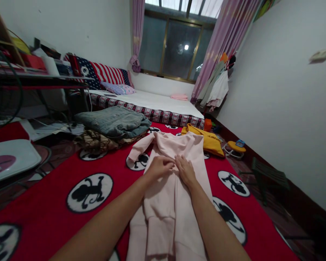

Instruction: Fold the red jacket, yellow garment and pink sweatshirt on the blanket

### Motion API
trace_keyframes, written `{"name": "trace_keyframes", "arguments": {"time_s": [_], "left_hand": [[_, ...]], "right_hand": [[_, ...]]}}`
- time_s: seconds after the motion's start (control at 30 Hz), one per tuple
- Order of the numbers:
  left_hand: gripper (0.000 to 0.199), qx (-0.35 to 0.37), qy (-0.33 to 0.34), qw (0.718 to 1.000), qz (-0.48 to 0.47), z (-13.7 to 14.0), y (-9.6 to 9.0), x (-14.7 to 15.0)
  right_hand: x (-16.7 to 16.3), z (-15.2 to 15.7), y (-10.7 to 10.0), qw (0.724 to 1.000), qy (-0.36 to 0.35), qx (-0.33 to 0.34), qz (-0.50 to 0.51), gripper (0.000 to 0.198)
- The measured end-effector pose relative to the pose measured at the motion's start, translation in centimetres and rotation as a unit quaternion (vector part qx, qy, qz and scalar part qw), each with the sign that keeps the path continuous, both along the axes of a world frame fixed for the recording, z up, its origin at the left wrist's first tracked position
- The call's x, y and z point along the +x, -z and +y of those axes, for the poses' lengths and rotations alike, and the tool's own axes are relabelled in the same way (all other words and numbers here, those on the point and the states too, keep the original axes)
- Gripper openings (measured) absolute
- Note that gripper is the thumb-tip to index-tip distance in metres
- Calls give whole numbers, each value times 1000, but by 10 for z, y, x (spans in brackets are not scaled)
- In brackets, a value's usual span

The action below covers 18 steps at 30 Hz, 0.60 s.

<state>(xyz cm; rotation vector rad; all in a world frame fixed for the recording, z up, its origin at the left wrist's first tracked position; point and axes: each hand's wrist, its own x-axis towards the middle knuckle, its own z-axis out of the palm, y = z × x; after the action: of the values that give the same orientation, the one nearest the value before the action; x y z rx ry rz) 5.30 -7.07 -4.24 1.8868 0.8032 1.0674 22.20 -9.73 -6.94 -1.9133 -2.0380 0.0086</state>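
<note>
On the red patterned blanket point(51, 214) spread in a bedroom, the pink garment point(176, 145) lies partly folded, one sleeve point(157, 228) laid inward, both the left hand point(159, 167) and right hand point(185, 170) pressing flat on its middle, further folds outstanding, folded jeans point(112, 121) beside.

The pink garment point(176, 188) is soft matt cloth. The red blanket point(54, 210) looks smooth. At eleven o'clock, the folded jeans point(114, 121) are rough denim.

Folded jeans point(114, 122) and a yellow garment point(209, 140) lie near the bed point(163, 105).
</note>
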Motion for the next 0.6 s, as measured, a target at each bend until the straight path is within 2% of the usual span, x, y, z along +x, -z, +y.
{"name": "trace_keyframes", "arguments": {"time_s": [0.07, 0.13, 0.2, 0.23, 0.3, 0.37, 0.4, 0.5, 0.6], "left_hand": [[29, 7, -168, 984, -63, 19, -10, -27], [31, 72, -352, 930, -80, 39, -17, -60], [35, 94, -470, 877, -29, 56, -17, -92], [39, 70, -492, 868, 11, 63, -16, -106], [49, -17, -454, 885, 106, 74, -9, -125], [55, -89, -364, 907, 192, 78, 0, -131], [56, -99, -328, 913, 222, 79, 3, -130], [54, -58, -297, 924, 235, 74, 9, -120], [48, 0, -306, 930, 202, 67, 3, -109]], "right_hand": [[-1, 1, 0, 999, 6, 6, 53, 43], [-1, 1, -1, 994, 13, 8, 105, 43], [-2, 1, -3, 990, 17, 8, 143, 43], [-2, 0, -4, 988, 19, 8, 156, 42], [-3, -1, -5, 984, 23, 5, 176, 41], [-3, -1, -6, 982, 25, 3, 188, 40], [-3, -1, -6, 981, 25, 4, 193, 40], [-3, -2, -7, 978, 23, 7, 205, 40], [-2, -2, -8, 976, 21, 4, 218, 40]]}}
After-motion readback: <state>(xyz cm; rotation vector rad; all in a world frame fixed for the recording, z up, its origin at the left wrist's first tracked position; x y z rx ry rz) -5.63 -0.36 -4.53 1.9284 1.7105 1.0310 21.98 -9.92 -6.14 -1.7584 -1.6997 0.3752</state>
